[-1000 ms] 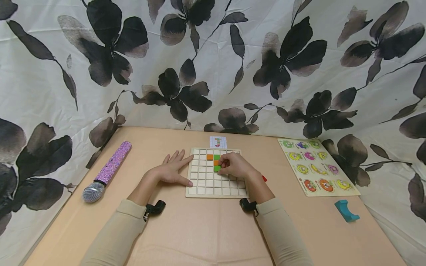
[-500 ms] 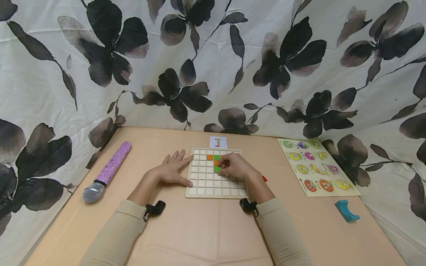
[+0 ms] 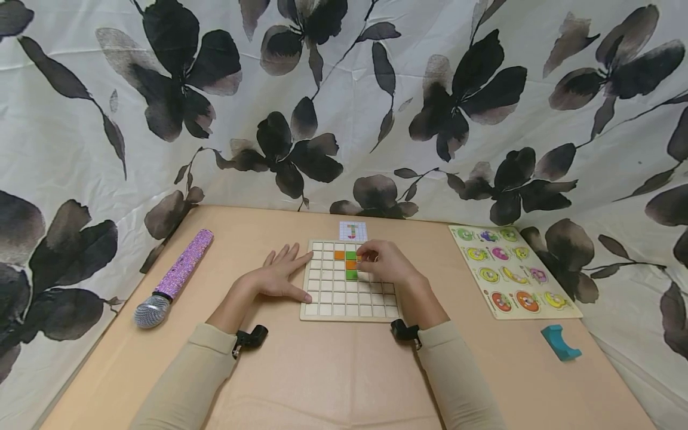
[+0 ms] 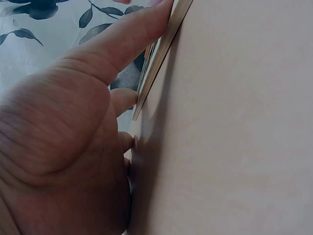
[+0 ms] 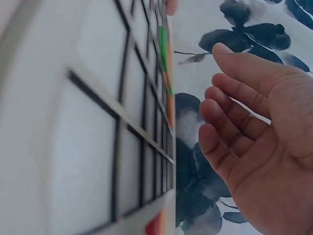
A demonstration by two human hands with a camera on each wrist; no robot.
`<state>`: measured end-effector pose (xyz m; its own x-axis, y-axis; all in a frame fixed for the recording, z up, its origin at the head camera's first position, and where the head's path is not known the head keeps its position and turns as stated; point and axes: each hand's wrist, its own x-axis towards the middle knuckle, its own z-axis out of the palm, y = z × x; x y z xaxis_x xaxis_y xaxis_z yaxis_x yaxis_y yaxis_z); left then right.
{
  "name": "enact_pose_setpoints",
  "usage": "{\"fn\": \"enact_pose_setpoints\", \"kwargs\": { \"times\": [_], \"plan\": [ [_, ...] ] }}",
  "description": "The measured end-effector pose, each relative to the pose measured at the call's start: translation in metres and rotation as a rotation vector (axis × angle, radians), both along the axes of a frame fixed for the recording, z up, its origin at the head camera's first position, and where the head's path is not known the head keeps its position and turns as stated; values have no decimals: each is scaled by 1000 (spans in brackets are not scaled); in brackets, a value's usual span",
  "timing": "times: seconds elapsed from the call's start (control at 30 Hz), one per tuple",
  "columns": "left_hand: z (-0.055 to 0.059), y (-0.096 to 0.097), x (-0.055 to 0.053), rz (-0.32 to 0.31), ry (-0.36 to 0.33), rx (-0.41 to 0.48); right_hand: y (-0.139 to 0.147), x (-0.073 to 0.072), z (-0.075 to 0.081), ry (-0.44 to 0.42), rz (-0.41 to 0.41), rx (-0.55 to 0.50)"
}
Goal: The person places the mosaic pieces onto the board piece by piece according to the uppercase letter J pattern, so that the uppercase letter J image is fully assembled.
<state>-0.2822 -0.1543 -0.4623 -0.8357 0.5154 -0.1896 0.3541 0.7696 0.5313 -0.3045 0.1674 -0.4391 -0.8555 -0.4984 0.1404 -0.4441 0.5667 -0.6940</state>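
Observation:
A white grid board (image 3: 325, 298) lies on the table in the head view. Orange tiles (image 3: 339, 255) and green tiles (image 3: 352, 275) sit in its upper middle cells. My left hand (image 3: 274, 276) rests along the left edge, fingers spread, with thumb and index finger touching the board. In the left wrist view the thumb (image 4: 132, 36) presses on the board's edge (image 4: 156, 66). Above the board's right part hovers my right hand (image 3: 391, 263). The right wrist view shows that hand (image 5: 264, 122) with loosely bent fingers, nothing between them, apart from the board.
A small pattern card (image 3: 352, 230) lies behind the board. At left is a glittery purple microphone (image 3: 183, 266). A fruit-picture sheet (image 3: 510, 272) and a teal curved block (image 3: 561, 342) lie at right. Beyond the board's edge a red piece (image 5: 154, 226) shows.
My right hand has lifted off the green tile and shifted slightly right, so that tile now shows fully. The red piece is now covered in the head view. The left hand stays put.

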Motion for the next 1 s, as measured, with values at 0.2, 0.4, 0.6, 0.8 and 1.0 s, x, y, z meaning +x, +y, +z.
{"fn": "enact_pose_setpoints", "kwargs": {
  "times": [0.2,0.4,0.6,0.8,1.0],
  "plan": [
    [1,0,1,4,6,-15,9,2,11,37,-64,-35],
    [2,0,2,4,6,-18,19,3,20,54,-124,-43],
    [2,0,1,5,3,-7,31,3,25,55,-154,-46],
    [1,0,0,4,5,-8,44,1,25,24,-193,-46],
    [-2,0,-1,4,1,0,54,-2,22,4,-225,-44]
  ]
}}
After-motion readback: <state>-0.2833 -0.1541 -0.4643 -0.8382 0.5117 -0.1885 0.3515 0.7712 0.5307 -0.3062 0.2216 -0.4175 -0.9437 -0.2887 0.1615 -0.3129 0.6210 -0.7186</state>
